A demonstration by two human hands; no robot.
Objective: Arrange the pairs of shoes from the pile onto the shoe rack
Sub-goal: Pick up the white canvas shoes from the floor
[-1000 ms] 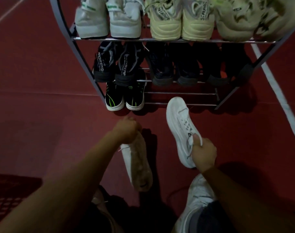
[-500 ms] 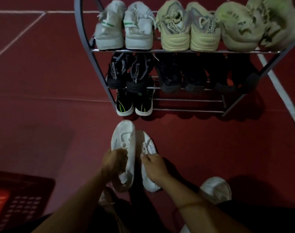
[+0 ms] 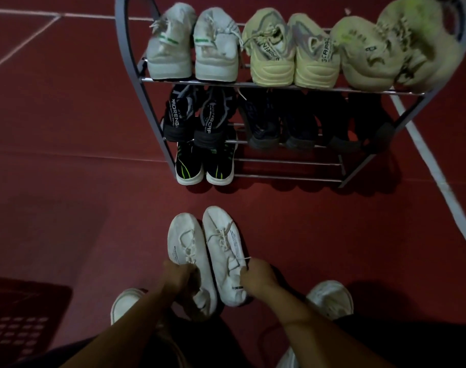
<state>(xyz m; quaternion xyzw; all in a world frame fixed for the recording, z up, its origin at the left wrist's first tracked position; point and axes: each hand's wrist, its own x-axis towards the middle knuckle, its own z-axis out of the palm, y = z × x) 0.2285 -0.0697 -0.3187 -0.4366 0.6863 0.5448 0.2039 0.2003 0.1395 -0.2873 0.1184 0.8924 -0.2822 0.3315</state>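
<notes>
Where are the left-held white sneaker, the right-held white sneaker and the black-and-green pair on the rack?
Left-held white sneaker (image 3: 185, 243): head view, on its laced upper.
Right-held white sneaker (image 3: 221, 243): head view, on its laces.
Black-and-green pair (image 3: 189, 170): head view, on the left shoe's heel, bottom shelf.

White sneakers: left white sneaker (image 3: 187, 251) and right white sneaker (image 3: 224, 251), laced, side by side, touching, toes toward the rack, above the floor.
Shoe rack (image 3: 279, 85): grey metal, three tiers; top and middle full, bottom holds one black pair (image 3: 204, 168) at left.
</notes>
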